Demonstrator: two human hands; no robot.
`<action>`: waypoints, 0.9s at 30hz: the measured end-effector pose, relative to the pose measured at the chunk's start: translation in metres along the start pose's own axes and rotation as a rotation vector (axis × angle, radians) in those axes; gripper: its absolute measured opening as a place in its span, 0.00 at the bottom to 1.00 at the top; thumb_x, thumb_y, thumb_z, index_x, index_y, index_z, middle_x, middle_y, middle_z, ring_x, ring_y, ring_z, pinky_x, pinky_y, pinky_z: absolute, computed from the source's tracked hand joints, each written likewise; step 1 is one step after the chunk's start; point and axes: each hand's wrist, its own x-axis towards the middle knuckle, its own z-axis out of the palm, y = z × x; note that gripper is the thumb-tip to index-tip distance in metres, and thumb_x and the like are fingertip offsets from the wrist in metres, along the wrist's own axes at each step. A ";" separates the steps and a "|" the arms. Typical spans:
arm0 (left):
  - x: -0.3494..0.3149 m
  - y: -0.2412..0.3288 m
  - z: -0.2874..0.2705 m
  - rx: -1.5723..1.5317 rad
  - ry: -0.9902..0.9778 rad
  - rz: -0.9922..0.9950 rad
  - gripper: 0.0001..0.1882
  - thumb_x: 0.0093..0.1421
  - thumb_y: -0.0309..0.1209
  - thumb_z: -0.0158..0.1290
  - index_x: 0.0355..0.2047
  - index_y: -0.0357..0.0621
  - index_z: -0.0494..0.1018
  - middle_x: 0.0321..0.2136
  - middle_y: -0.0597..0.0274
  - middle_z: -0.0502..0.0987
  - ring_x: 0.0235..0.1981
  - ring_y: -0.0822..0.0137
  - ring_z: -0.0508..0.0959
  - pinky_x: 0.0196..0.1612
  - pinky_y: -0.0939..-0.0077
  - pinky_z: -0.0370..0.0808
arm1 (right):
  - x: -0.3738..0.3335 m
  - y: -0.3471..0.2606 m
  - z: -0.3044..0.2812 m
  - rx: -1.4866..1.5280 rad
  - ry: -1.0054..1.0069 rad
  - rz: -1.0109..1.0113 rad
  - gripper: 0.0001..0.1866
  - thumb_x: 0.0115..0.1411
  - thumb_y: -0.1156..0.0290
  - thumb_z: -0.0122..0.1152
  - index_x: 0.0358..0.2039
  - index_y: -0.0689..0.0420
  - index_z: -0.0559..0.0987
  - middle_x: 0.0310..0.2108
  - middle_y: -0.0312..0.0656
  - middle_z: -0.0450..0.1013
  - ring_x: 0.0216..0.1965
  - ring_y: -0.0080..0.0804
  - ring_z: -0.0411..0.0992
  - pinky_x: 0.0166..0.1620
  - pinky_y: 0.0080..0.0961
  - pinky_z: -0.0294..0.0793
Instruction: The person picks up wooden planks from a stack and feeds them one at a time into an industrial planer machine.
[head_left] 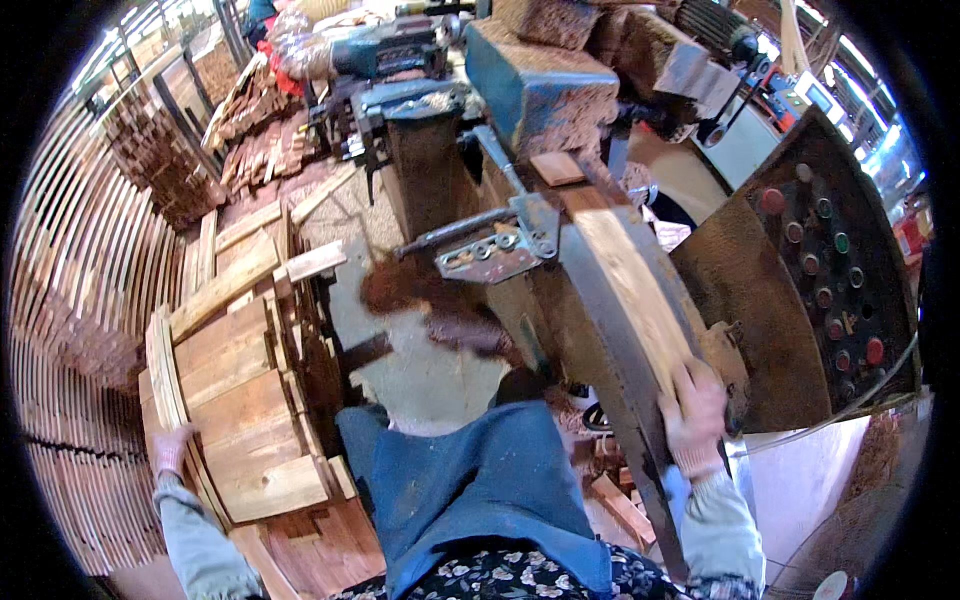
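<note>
My right hand [694,416], in a pale glove, grips the near end of a light wooden board [637,290]. The board lies lengthwise on the narrow metal bed [612,345] of a woodworking machine. Ahead of it on the same bed is a short reddish board [557,168]. At my left, my left hand [174,450] closes on the outer edge of a long thin wooden slat [167,365], its fingers partly hidden. That slat lies along the side of a stack of wooden boards [235,400].
A dark control panel with round buttons [838,265] stands right of the bed. A metal guide bracket [490,258] sticks out on its left. Ahead is a blue, dust-covered machine housing [540,85]. Tall rows of stacked slats [80,290] line the far left. Offcuts [622,508] lie below the bed.
</note>
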 end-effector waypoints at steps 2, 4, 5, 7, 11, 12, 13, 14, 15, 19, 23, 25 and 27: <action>-0.039 0.023 0.003 -0.474 -0.137 -0.062 0.26 0.61 0.41 0.66 0.53 0.36 0.78 0.38 0.57 0.84 0.34 0.61 0.83 0.40 0.62 0.81 | 0.046 0.002 0.027 0.073 -0.013 -0.024 0.27 0.55 0.68 0.70 0.57 0.57 0.79 0.56 0.55 0.74 0.58 0.59 0.71 0.61 0.51 0.70; -0.094 0.055 0.009 -1.115 -0.318 -0.071 0.25 0.64 0.49 0.63 0.49 0.41 0.78 0.35 0.58 0.81 0.32 0.62 0.81 0.36 0.61 0.83 | 0.085 -0.001 0.049 0.079 -0.025 -0.067 0.28 0.55 0.67 0.69 0.58 0.55 0.78 0.57 0.56 0.73 0.59 0.58 0.71 0.61 0.50 0.70; -0.126 0.071 0.012 -1.145 -0.283 -0.034 0.28 0.62 0.53 0.64 0.50 0.43 0.78 0.34 0.57 0.80 0.31 0.62 0.81 0.36 0.62 0.83 | 0.100 -0.003 0.057 0.065 -0.073 -0.040 0.27 0.57 0.64 0.67 0.58 0.54 0.78 0.58 0.55 0.73 0.60 0.57 0.70 0.61 0.50 0.70; -0.176 0.115 0.014 -1.254 -0.445 0.082 0.33 0.59 0.57 0.66 0.54 0.45 0.77 0.38 0.55 0.80 0.37 0.60 0.82 0.42 0.60 0.84 | 0.131 -0.010 0.068 0.023 -0.101 -0.038 0.23 0.60 0.61 0.64 0.55 0.53 0.77 0.54 0.53 0.73 0.56 0.57 0.71 0.57 0.51 0.71; -0.245 0.219 0.059 -1.411 -0.635 0.314 0.28 0.68 0.54 0.59 0.57 0.44 0.76 0.46 0.61 0.80 0.44 0.64 0.80 0.51 0.65 0.80 | 0.173 -0.053 0.062 0.213 -0.010 -0.072 0.17 0.61 0.61 0.61 0.47 0.56 0.80 0.44 0.52 0.77 0.46 0.56 0.74 0.50 0.54 0.72; -0.255 0.256 0.080 -1.592 -0.775 0.303 0.26 0.71 0.52 0.56 0.57 0.45 0.76 0.47 0.61 0.81 0.45 0.64 0.80 0.52 0.66 0.80 | 0.161 -0.075 0.054 0.447 0.032 -0.075 0.16 0.62 0.61 0.60 0.45 0.57 0.82 0.41 0.53 0.78 0.44 0.56 0.76 0.50 0.52 0.75; -0.260 0.297 0.100 -1.598 -0.777 0.324 0.32 0.69 0.55 0.56 0.62 0.44 0.73 0.50 0.58 0.80 0.49 0.62 0.80 0.55 0.63 0.79 | 0.155 -0.097 0.044 0.587 -0.235 -0.098 0.19 0.62 0.60 0.61 0.48 0.58 0.82 0.44 0.53 0.79 0.48 0.56 0.77 0.54 0.49 0.76; -0.272 0.333 0.118 -1.622 -0.821 0.321 0.37 0.68 0.58 0.56 0.66 0.43 0.70 0.53 0.56 0.80 0.53 0.59 0.79 0.59 0.60 0.78 | 0.145 -0.111 0.031 0.727 -0.506 -0.174 0.28 0.64 0.55 0.62 0.59 0.58 0.79 0.56 0.54 0.77 0.59 0.54 0.74 0.63 0.45 0.72; -0.289 0.367 0.135 -1.751 -0.971 0.495 0.37 0.69 0.57 0.55 0.68 0.44 0.69 0.56 0.57 0.79 0.56 0.58 0.78 0.61 0.59 0.77 | 0.111 -0.137 0.017 0.758 -0.364 -0.097 0.39 0.64 0.49 0.64 0.71 0.54 0.70 0.67 0.53 0.69 0.68 0.51 0.68 0.69 0.42 0.66; -0.381 0.440 0.164 -1.769 -1.393 0.641 0.40 0.73 0.49 0.54 0.75 0.40 0.56 0.72 0.56 0.63 0.68 0.53 0.69 0.68 0.54 0.70 | 0.052 -0.129 -0.047 0.793 -0.556 0.259 0.57 0.52 0.43 0.70 0.79 0.42 0.55 0.67 0.54 0.67 0.66 0.56 0.69 0.69 0.45 0.68; -0.420 0.423 0.137 -1.490 -1.176 0.997 0.37 0.72 0.32 0.52 0.77 0.38 0.52 0.68 0.50 0.67 0.69 0.54 0.66 0.73 0.56 0.61 | -0.040 -0.052 -0.107 0.362 -0.302 0.289 0.46 0.50 0.52 0.71 0.71 0.43 0.69 0.57 0.53 0.73 0.54 0.57 0.77 0.56 0.49 0.79; -0.384 0.401 0.109 -1.312 -0.735 0.927 0.33 0.72 0.32 0.52 0.74 0.40 0.56 0.56 0.48 0.73 0.53 0.56 0.75 0.55 0.58 0.73 | -0.091 -0.026 -0.126 0.044 -0.486 0.446 0.44 0.50 0.51 0.72 0.69 0.46 0.72 0.58 0.53 0.74 0.58 0.56 0.75 0.61 0.50 0.75; -0.328 0.352 0.077 -1.197 -0.943 0.316 0.40 0.59 0.46 0.69 0.71 0.60 0.70 0.66 0.51 0.72 0.70 0.65 0.65 0.73 0.61 0.64 | -0.129 -0.017 -0.132 -0.083 -0.475 0.534 0.47 0.51 0.51 0.73 0.70 0.52 0.68 0.58 0.54 0.73 0.55 0.55 0.74 0.59 0.48 0.73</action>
